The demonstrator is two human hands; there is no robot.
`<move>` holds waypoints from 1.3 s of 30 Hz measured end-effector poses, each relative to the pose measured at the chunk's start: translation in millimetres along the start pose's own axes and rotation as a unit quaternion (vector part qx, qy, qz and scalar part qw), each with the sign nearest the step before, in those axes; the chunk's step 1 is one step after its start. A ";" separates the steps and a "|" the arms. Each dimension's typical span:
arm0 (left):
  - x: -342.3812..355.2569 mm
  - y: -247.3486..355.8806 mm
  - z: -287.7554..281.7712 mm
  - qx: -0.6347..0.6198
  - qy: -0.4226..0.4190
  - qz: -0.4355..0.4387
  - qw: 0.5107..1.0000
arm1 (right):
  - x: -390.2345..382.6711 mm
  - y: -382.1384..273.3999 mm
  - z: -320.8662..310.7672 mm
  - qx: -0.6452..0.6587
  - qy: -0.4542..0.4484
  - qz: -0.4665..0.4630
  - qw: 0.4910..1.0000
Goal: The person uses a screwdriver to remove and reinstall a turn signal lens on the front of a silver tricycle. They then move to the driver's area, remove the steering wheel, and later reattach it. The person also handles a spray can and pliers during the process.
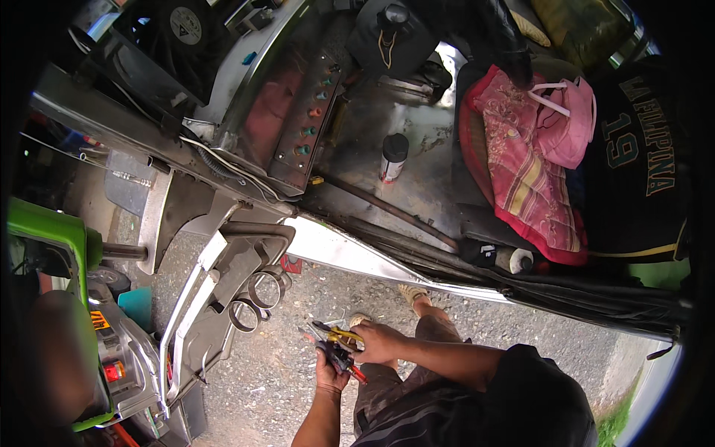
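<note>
Both of my hands are close together in front of my body, above the gravel ground. My right hand (378, 343) is closed around yellow-handled pliers (344, 334), whose head points to the left. Just below, my left hand (331, 374) is wrapped around a dark bundle of hand tools (337, 357). A red handle (358, 374) sticks out of that bundle toward the lower right. The tools overlap, so the exact kinds in the left hand cannot be made out. The pliers lie right over the bundle, perhaps touching it.
Ahead is an open vehicle doorway with a white sill (342, 249). Inside are a dark spray can (393, 158), a long rod (387, 210) and a pink patterned cloth (525, 171). An open metal door with two ring holders (264, 289) stands left, near a green vehicle (52, 223).
</note>
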State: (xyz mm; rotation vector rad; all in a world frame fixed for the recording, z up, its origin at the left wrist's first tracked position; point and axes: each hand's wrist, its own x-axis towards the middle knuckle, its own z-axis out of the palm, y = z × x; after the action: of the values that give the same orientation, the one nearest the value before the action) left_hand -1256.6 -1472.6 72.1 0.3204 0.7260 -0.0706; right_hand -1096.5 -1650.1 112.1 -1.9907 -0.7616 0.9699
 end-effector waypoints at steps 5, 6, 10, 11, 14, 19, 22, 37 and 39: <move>5.8 -22.3 26.9 0.059 -0.017 -0.053 0.997 | -51.9 -48.6 -34.6 -0.072 -0.064 -0.032 0.995; 3.6 -24.9 34.8 0.072 -0.015 -0.043 0.996 | -44.3 -40.9 -56.1 -0.070 -0.138 -0.072 0.985; -17.9 -30.9 66.8 0.045 -0.072 -0.025 0.996 | 10.8 1.6 -149.1 0.025 0.074 -0.057 0.995; -29.3 -36.6 71.7 0.016 -0.095 -0.008 0.995 | 33.6 18.0 -178.7 0.047 0.228 -0.014 0.972; -58.0 -50.9 71.3 -0.037 -0.081 0.038 0.995 | 112.0 75.0 -266.7 0.108 0.516 0.124 0.841; -109.2 -81.5 22.2 -0.086 0.020 0.111 0.990 | 198.8 160.3 -307.2 0.033 0.530 0.035 0.846; -161.1 -98.4 -1.1 -0.113 0.087 0.143 0.979 | 234.8 165.3 -311.6 0.170 0.479 0.015 0.861; -160.3 -52.0 -54.2 -0.210 -0.166 0.351 0.898 | -3.7 -70.3 -216.9 -0.124 0.195 -0.047 0.972; -162.6 -46.5 -63.6 -0.239 -0.178 0.299 0.906 | -23.9 -112.0 -182.8 -0.119 0.084 -0.073 0.987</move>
State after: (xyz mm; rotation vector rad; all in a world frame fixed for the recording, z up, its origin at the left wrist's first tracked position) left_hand -1427.0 -1504.5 122.9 0.0421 0.2401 0.6135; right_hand -976.6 -1680.1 288.8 -2.1539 -0.9507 0.6408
